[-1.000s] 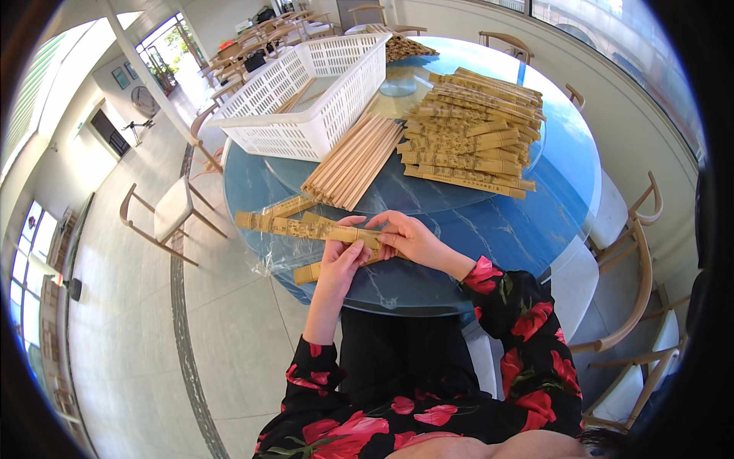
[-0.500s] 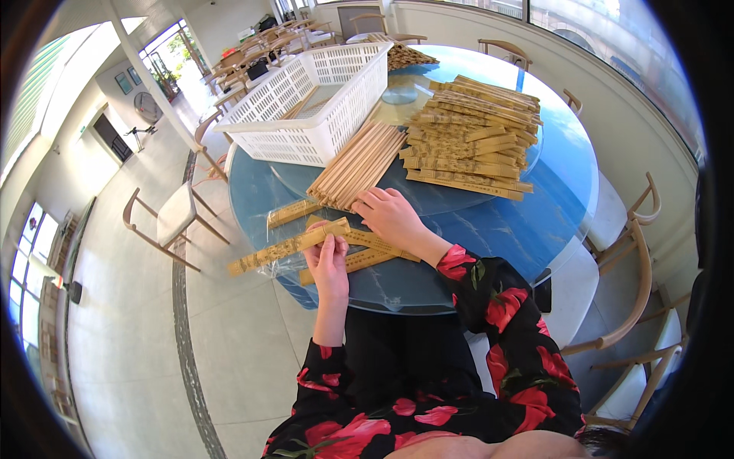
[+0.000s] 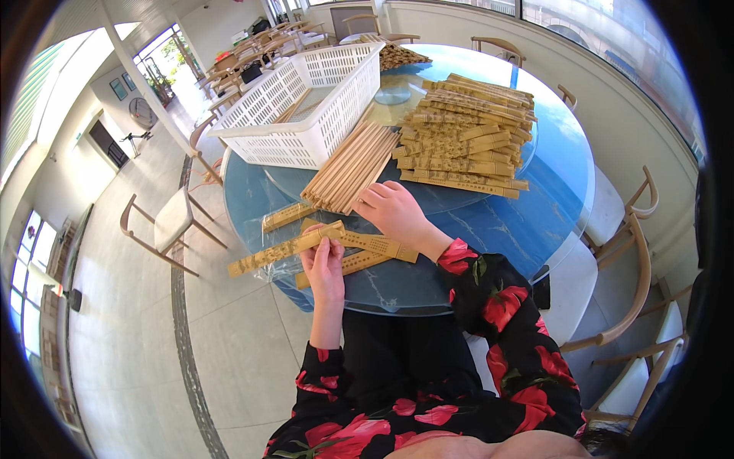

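Between the thumb and fingers of my left hand (image 3: 325, 264) is a printed brown paper chopstick sleeve (image 3: 284, 249), its long end pointing left past the table edge. My right hand (image 3: 397, 213) rests at the near end of a pile of wooden chopsticks (image 3: 348, 172), its bent fingertips closed on the stick ends; how many it grips is hidden. Under and beside my left hand lie loose paper sleeves (image 3: 382, 245), some crossing each other. Another sleeve (image 3: 287, 216) lies near clear plastic film at the left table edge.
A white slatted plastic basket (image 3: 306, 141) stands behind the chopsticks with a few sticks inside. Stacked filled-looking sleeves (image 3: 466, 138) cover the right side of the round blue glass-topped table (image 3: 535, 222). A further pile (image 3: 401, 55) lies at the back. Chairs (image 3: 174, 222) surround the table.
The view has shifted slightly. My right hand has moved a little at the chopstick ends, while my left hand keeps the paper sleeve in nearly the same place.
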`<action>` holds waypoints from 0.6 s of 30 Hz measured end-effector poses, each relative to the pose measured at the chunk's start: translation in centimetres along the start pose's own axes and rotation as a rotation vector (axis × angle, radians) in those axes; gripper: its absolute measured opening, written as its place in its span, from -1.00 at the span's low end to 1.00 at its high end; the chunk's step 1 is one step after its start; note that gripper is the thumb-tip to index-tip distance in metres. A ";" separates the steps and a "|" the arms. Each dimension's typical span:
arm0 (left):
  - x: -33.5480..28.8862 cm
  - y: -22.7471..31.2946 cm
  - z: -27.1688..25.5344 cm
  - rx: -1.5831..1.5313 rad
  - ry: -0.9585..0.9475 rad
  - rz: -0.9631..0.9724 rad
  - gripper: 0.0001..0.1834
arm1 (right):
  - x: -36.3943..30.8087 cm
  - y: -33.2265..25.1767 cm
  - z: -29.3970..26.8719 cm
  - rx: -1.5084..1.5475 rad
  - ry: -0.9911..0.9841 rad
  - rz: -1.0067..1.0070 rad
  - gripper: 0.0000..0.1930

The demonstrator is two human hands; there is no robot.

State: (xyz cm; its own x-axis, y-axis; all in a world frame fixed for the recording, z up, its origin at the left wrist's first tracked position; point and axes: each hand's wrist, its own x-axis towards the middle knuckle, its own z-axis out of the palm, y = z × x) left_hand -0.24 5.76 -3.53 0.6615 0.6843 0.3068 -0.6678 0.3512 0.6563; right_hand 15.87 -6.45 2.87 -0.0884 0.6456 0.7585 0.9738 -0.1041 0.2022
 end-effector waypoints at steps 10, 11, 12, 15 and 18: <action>-0.4 0.6 0.0 0.002 0.029 -0.016 -0.68 | -0.5 5.0 -5.9 0.594 0.907 0.681 -0.90; -0.3 0.6 0.0 0.004 0.029 -0.014 -0.68 | -0.4 5.5 -6.2 0.680 0.970 0.747 -0.89; -0.3 0.6 -0.1 0.006 0.030 -0.013 -0.68 | -0.8 5.8 -6.1 0.796 0.963 0.796 -0.88; -0.4 0.6 -0.2 0.006 0.038 -0.004 -0.68 | -1.8 6.2 -5.0 1.103 0.928 0.924 -0.84; -0.4 0.8 -0.1 -0.004 0.039 0.008 -0.68 | -2.2 5.7 -4.2 1.283 0.873 0.997 -0.81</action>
State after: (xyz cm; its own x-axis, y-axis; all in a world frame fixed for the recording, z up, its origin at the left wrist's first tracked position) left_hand -1.06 5.81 -3.23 0.6425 0.7114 0.2846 -0.6743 0.3485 0.6510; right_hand 20.74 -11.69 4.93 0.8883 0.1413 0.4371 0.2310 0.6851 -0.6909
